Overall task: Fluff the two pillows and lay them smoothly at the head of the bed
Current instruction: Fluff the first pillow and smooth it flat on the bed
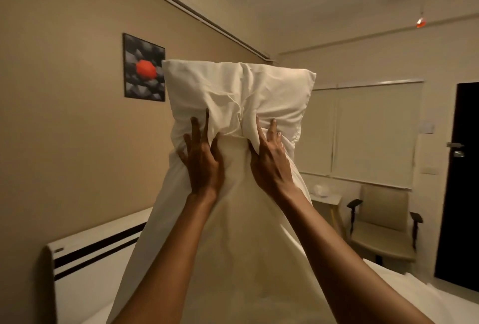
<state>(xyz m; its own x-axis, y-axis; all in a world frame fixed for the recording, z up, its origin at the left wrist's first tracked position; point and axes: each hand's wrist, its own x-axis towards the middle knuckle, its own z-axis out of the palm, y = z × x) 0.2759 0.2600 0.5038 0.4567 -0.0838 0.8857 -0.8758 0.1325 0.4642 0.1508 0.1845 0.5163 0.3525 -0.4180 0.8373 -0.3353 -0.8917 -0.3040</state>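
A white pillow (238,90) stands on end in the air in front of me, its case creased in the middle and hanging loose below. My left hand (203,159) presses into its near face left of the centre crease, fingers spread and pinching a fold. My right hand (270,163) presses right of the crease with fabric bunched against its fingers. Both arms reach up from below. The white bed (420,297) shows at the lower right. A second pillow is out of sight.
A white headboard (85,264) with black stripes stands at the lower left against the beige wall. A framed picture (144,67) hangs on that wall. A cream armchair (383,222) and a small table (325,198) sit by the blinded window; a dark door (458,181) is at right.
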